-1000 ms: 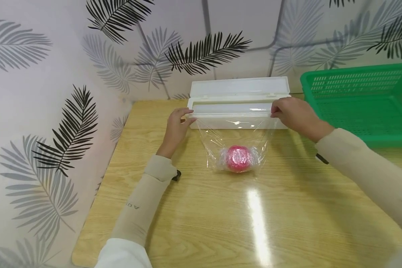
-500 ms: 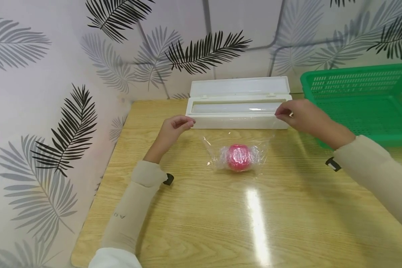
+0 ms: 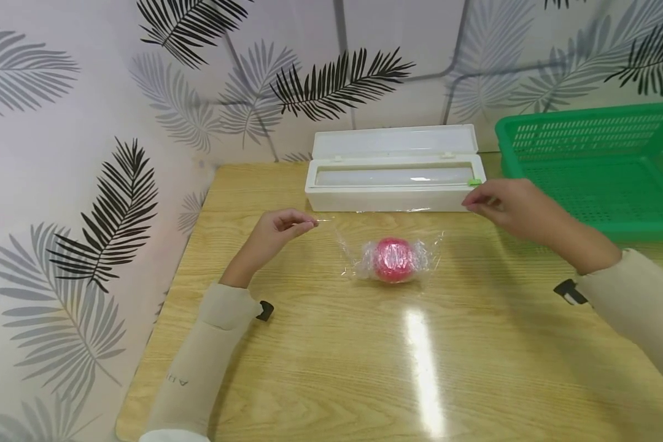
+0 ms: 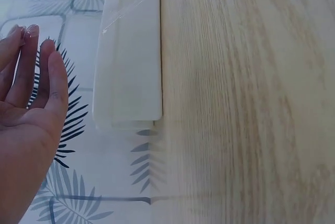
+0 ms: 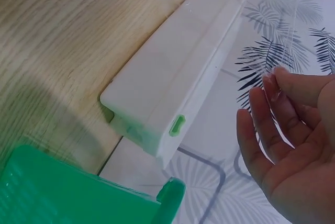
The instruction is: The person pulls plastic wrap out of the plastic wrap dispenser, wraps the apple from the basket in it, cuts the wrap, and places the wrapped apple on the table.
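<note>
A round pink item [image 3: 394,260], wrapped in clear plastic film, lies mid-table; its kind is hard to make out. Behind it stands a white cling film dispenser [image 3: 392,200], lid up, with the roll [image 3: 392,177] showing inside. My left hand [image 3: 273,239] pinches a corner of clear cling film [image 4: 131,10] between thumb and fingers, left of the pink item and in front of the box. The opposite corner is pinched by my right hand [image 3: 522,205], by the dispenser's right end. Between the hands the sheet is nearly invisible, with faint glints before the box.
A green plastic basket [image 3: 591,230] stands at the back right, beside the dispenser. A green slider [image 3: 474,182] sits at the right end of the box's front edge. The patterned wall [image 3: 287,61] rises right behind the wooden table [image 3: 331,368].
Both hands have moved from the dispenser's front edge toward the person and slightly outward, drawing the film off the box. The green slider has come into view. The pink item stays put.
</note>
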Tool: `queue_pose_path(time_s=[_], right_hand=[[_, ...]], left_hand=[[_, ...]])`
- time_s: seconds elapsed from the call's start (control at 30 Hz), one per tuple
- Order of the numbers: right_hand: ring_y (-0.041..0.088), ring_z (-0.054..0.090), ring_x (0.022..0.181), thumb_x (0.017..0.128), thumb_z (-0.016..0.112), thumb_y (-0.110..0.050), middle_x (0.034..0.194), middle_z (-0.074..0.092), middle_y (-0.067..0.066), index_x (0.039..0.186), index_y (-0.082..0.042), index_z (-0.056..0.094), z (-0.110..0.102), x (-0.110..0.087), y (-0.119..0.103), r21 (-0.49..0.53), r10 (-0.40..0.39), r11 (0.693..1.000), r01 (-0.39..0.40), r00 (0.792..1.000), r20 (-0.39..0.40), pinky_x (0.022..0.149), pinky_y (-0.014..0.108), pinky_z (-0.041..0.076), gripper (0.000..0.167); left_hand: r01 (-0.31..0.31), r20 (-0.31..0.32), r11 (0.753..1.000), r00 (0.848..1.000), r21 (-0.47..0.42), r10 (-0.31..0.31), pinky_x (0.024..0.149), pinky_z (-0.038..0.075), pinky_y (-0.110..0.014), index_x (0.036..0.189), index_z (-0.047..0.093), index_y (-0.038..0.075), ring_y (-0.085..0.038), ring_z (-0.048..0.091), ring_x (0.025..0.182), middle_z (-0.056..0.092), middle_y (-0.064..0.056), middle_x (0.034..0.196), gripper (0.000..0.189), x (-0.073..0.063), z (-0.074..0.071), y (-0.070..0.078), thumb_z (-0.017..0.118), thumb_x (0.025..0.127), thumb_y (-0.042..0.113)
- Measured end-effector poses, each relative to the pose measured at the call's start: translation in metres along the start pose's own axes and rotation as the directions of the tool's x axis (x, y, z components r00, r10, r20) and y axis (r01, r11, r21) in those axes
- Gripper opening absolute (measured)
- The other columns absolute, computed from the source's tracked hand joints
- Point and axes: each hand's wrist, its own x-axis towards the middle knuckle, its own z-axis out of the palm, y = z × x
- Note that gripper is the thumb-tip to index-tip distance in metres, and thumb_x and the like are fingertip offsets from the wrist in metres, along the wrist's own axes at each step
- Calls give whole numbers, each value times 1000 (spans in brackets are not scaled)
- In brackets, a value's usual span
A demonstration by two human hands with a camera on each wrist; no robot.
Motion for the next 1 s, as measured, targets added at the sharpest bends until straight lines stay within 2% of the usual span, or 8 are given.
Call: queue_pose_path(time_s=[0.1, 0.23, 0.33, 0.47, 0.6, 0.77, 0.9, 1.0], right_hand=[[17, 63, 80, 85, 66, -3, 89, 67, 2, 93, -6, 69, 0, -7, -3, -3, -24, 1000, 24, 1000, -14, 69, 34, 54, 10], [13, 63, 78, 82, 69, -2, 88, 67, -2, 93, -8, 68, 1, -16, -6, -11, -71, 997, 71, 996, -63, 67, 30, 53, 13], [10, 61, 79, 78, 72, -1, 88, 66, -6, 92, -11, 68, 4, -23, -8, -17, -112, 994, 111, 989, -97, 66, 25, 52, 18], [9, 59, 80, 76, 74, -1, 88, 65, -8, 92, -13, 69, 9, -30, -8, -18, -166, 986, 165, 980, -113, 66, 18, 48, 21], [10, 60, 80, 73, 75, 1, 89, 66, -7, 92, -12, 69, 13, -35, -5, -12, -208, 978, 209, 970, -125, 66, 17, 47, 24], [6, 58, 80, 70, 77, 3, 88, 65, -10, 92, -15, 69, 17, -40, 1, 12, -247, 968, 251, 961, -124, 67, 13, 45, 29], [5, 57, 81, 66, 78, 5, 88, 64, -12, 90, -18, 70, 21, -43, 4, 40, -303, 951, 308, 947, -105, 69, 13, 45, 34], [5, 57, 82, 63, 79, 7, 87, 63, -13, 88, -20, 71, 24, -44, 7, 67, -341, 936, 346, 937, -80, 72, 12, 44, 38]], left_hand=[[-20, 27, 1000, 999, -10, 20, 86, 49, -34, 102, 65, -3, -34, 56, 103, 65, -9, 106, 18, -6, 0, 2, 59, 91, 9], [-36, 55, 999, 998, 5, 35, 84, 49, -40, 104, 65, -3, -25, 60, 98, 66, -8, 105, 17, -15, 1, 8, 59, 91, 8], [-45, 80, 999, 996, 13, 44, 81, 50, -41, 103, 65, -3, -23, 61, 95, 66, -10, 105, 16, -21, 3, 12, 59, 91, 5], [-34, 120, 999, 992, 17, 31, 78, 51, -35, 102, 66, -5, -24, 61, 95, 66, -10, 105, 16, -27, 6, 15, 60, 89, 2], [-23, 142, 1000, 990, 12, 22, 79, 51, -33, 102, 66, -6, -23, 61, 94, 66, -13, 105, 16, -32, 7, 15, 61, 88, 3], [-22, 172, 999, 985, -35, 28, 83, 51, -33, 102, 65, -8, -29, 59, 99, 64, -16, 106, 17, -36, 5, 5, 62, 87, 0], [22, 223, 998, 975, -66, -7, 84, 51, -35, 100, 67, -7, -29, 59, 101, 64, -13, 107, 15, -39, 4, -11, 62, 86, -1], [42, 270, 999, 962, -8, -38, 84, 50, -38, 99, 68, -4, -22, 60, 99, 65, -8, 105, 15, -39, 6, -19, 65, 86, 4]])
